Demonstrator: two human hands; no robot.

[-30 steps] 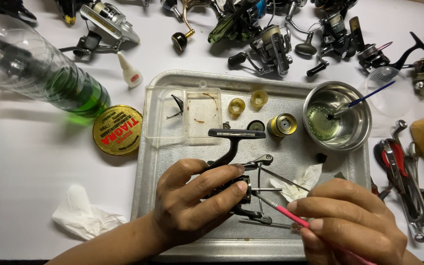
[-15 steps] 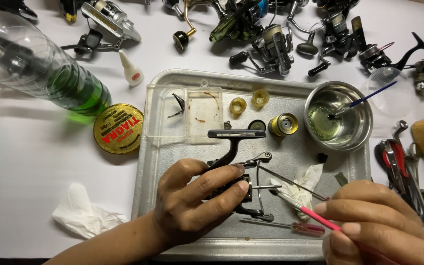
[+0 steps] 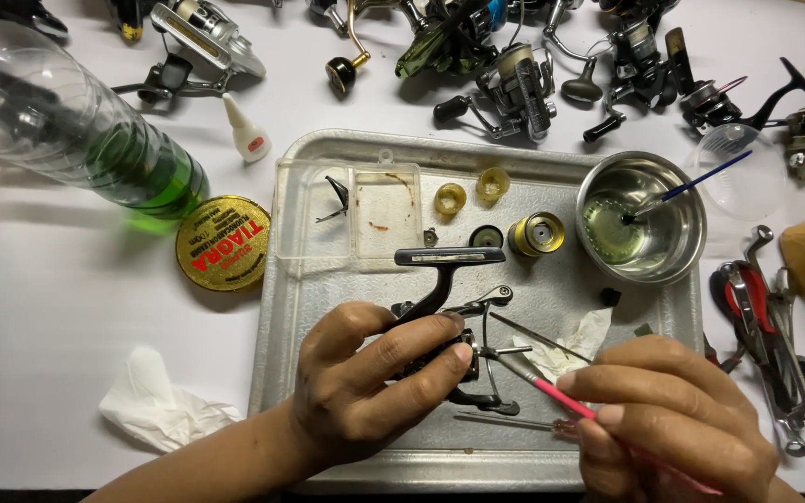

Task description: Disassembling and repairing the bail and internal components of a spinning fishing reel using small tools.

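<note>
Left hand (image 3: 370, 377) curled tight — right hand (image 3: 668, 419) pinched, its fingertips seemingly closed.

Your left hand (image 3: 370, 382) grips a black fishing reel body (image 3: 440, 307) with silver wire parts, and your right hand (image 3: 673, 424) holds a brush with a pink handle (image 3: 561, 396). You work over a dull silver metal tray (image 3: 552, 307). On it you have a gold spool (image 3: 535, 233), two translucent yellow rings (image 3: 470, 191), a clear plastic box (image 3: 347, 219) with brown smears, and a shiny steel bowl (image 3: 640, 228) of pale greenish liquid holding a blue-handled brush (image 3: 701, 179). Left of your tray sit a yellow round tin (image 3: 223, 243) with red lettering, a clear bottle (image 3: 67, 135) with bright green liquid, and crumpled white tissue (image 3: 156, 405) on the white table (image 3: 48, 317). Red-handled pliers (image 3: 743, 298) lie to your right
</note>
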